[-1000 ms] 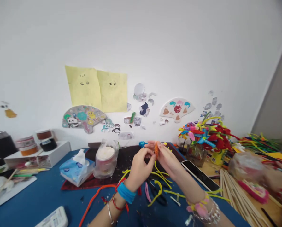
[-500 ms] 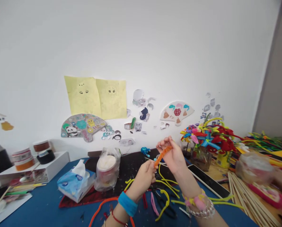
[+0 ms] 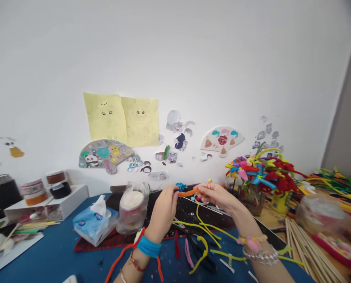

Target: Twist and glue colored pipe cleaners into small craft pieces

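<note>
Orange stem: raised over the far part of the dark mat; roughly level, bridging both hands
Left grip: left hand pinches the stem's left end; fingertip contact partly hidden behind the hand
Right grip: right hand pinches toward the stem's right end, thumb against fingers
Reason for hold: two-point support probably keeps the soft stem extended; height likely clears loose pieces on the mat
Forearm pose: both extend from the mat's near side and converge above it; left hand's back faces the camera; right fingers point inward
Yellow stems: spread across and before the mat; apparently within easy reach
Tissue pack: on the mat's left part; seemingly kept aside
</note>
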A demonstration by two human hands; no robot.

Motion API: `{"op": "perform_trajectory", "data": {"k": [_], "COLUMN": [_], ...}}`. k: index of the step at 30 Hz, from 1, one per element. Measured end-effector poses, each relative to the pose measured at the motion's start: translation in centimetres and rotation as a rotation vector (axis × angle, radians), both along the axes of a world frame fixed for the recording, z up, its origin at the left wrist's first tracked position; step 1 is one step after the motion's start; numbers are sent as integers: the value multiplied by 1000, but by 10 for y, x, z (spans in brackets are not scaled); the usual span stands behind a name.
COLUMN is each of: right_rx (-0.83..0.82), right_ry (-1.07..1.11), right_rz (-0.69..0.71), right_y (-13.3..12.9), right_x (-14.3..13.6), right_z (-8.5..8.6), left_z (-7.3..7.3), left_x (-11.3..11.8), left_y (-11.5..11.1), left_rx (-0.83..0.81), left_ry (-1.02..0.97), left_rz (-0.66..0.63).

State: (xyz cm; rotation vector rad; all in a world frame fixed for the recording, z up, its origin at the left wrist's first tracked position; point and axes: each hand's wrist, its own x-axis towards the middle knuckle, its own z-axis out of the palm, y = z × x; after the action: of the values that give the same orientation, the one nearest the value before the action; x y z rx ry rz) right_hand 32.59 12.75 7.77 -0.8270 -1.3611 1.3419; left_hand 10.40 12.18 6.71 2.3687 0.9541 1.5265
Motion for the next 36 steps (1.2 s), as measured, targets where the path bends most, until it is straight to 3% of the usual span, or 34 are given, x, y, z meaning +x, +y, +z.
{"op": "perform_trajectory", "data": {"k": [8,16,24,30,33,36], "right_rx": [-102,-166,69,486,403,228], "right_ry": [297,305,15,-506,-674,-783], "right_rz": [-16,-16,-175,-346,-339,-360], "right_y": [11,19,42,40,43,48], "right_x": [2,-16,-16,-16,-14,15], "right_z": [-14,-30,-47,-46,-48,-53], "left_z": [-2,-15,-34,-55,-62,-62], "left_x": [-17,-26,-15,-10,-9,-13], "left_y": [0,14,30,50,55,58], "left_rx": [142,-10,-376,-901,-1101,-1206], "left_ry": [127,78,-134,-409,-566,-734], "left_rz": [-137,5,-8,-233,-344,-404]}}
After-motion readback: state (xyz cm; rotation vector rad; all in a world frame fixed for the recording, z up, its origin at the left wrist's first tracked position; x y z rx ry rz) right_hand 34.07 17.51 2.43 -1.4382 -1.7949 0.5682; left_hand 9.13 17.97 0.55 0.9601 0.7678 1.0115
